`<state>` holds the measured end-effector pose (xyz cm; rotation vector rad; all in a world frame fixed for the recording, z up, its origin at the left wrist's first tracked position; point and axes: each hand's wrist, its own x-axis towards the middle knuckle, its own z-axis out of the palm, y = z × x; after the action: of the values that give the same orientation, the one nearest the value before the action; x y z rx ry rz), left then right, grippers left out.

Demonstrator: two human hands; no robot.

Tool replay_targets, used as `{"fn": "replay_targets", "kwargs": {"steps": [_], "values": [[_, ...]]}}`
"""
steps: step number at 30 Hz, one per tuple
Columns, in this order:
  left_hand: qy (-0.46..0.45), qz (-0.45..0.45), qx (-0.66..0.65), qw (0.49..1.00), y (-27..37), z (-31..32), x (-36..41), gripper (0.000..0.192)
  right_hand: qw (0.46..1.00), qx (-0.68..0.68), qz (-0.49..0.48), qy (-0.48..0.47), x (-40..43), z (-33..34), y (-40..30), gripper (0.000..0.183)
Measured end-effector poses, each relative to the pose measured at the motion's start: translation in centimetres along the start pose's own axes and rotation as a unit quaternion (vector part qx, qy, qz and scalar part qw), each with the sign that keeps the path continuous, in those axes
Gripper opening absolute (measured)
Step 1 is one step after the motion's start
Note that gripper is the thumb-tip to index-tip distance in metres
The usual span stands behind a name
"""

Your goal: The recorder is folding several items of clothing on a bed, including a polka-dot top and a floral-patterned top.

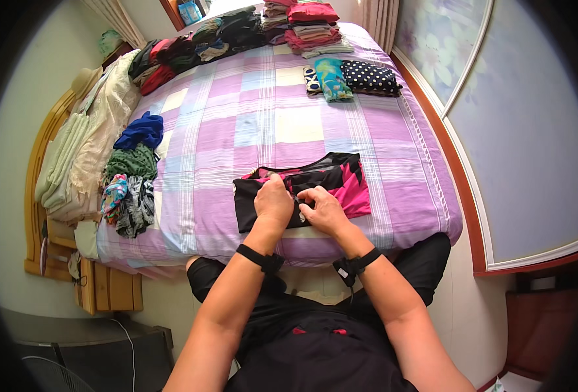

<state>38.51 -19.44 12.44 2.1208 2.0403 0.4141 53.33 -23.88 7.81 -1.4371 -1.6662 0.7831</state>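
Note:
A black and pink patterned garment [355,188], folded into a wide, low shape, lies near the front edge of the bed. My left hand [273,198] is curled with its fingertips pinching the black cloth left of the garment's middle. Close beside it, my right hand [322,208] has bent fingers touching the fabric near a small light spot, its thumb and forefinger slightly apart. The fingers hide part of the cloth between the hands. Both wrists wear black bands with small devices.
Crumpled blue [139,131], green [132,161] and patterned clothes lie at the left. Folded polka-dot [370,77] and turquoise [334,78] garments sit at the far right, before stacked clothes [313,29]. Dark clothes [235,32] line the far edge. A wardrobe [524,147] stands right.

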Motion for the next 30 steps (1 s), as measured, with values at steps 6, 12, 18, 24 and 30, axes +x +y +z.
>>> {"fn": "replay_targets", "kwargs": {"steps": [6,12,18,24,30], "values": [[-0.008,-0.020,-0.043,0.999,0.3,1.7,-2.3,0.032,0.999,0.039,-0.015,0.031,-0.1,0.1,1.1,0.027],[0.002,0.077,-0.337,0.938,-7.3,-1.4,-4.1,0.024,0.981,-0.055,-0.029,0.185,0.4,-5.0,1.4,0.018],[0.084,-0.136,-0.114,0.981,-12.9,-1.0,-1.4,0.043,0.930,-0.251,0.196,0.185,0.8,-8.4,2.4,0.050],[0.025,-0.137,-0.175,0.975,-13.6,1.3,0.6,0.047,0.943,-0.227,0.156,0.186,1.2,-6.4,4.0,0.040],[0.007,-0.139,-0.462,0.876,-17.8,2.8,1.4,0.015,0.951,-0.095,0.190,0.223,1.3,-9.8,6.9,0.024]]}}
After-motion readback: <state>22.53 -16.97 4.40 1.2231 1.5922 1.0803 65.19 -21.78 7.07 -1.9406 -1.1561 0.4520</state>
